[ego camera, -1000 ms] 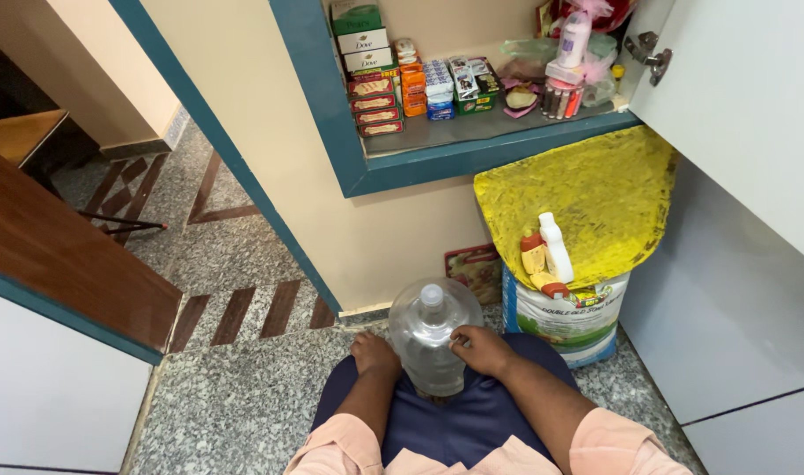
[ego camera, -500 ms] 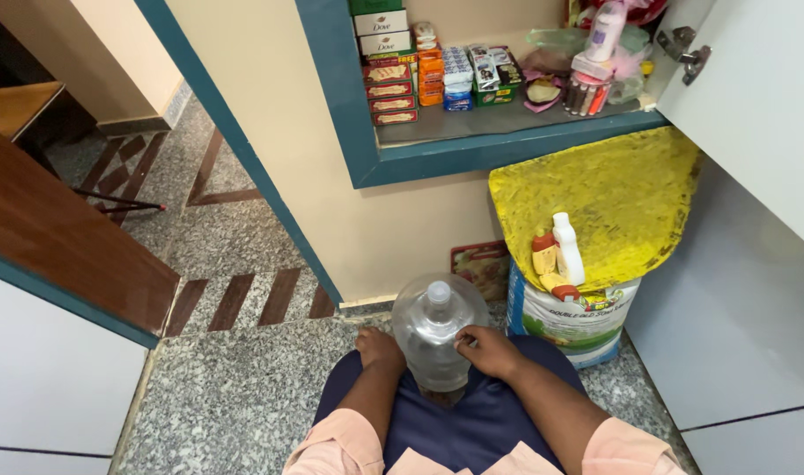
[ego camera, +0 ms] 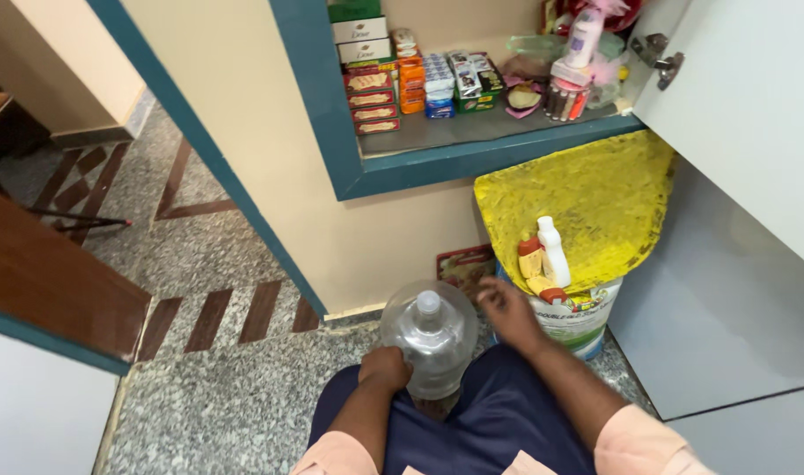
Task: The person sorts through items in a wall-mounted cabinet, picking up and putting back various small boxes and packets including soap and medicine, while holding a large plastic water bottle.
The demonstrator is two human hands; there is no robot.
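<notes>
At the far left a brown wooden door (ego camera: 50, 281) with a teal edge angles into view above a white panel; beyond it the grey speckled floor (ego camera: 217, 405) carries brown striped inlays; a cream wall with a slanting teal trim (ego camera: 208, 158) runs down toward the middle. Near the lower centre the left hand (ego camera: 386, 368) rests against the left side of a large clear plastic bottle (ego camera: 430, 339), its fingers curled closed against the bottle's wall; the bottle stands upright between the person's knees, on the dark blue cloth of the lap, with its white cap (ego camera: 428, 302) on top. Above it a teal-framed shelf (ego camera: 472, 158) holds stacked soap boxes (ego camera: 371, 101), small packets and a pink-capped white bottle (ego camera: 585, 35). Just right of the clear bottle the right hand (ego camera: 506, 308) hovers off the bottle, fingers loosely spread and holding nothing, near a red printed packet (ego camera: 465, 264) leaning on the wall and the edge of a white sack (ego camera: 578, 321); on the sack lies a yellow woven tray (ego camera: 595, 198), and a small white bottle (ego camera: 554, 251) with yellow, red-capped containers beside it stands against it. At the far right an open white cupboard door (ego camera: 745, 114) bears a metal latch (ego camera: 655, 53).
</notes>
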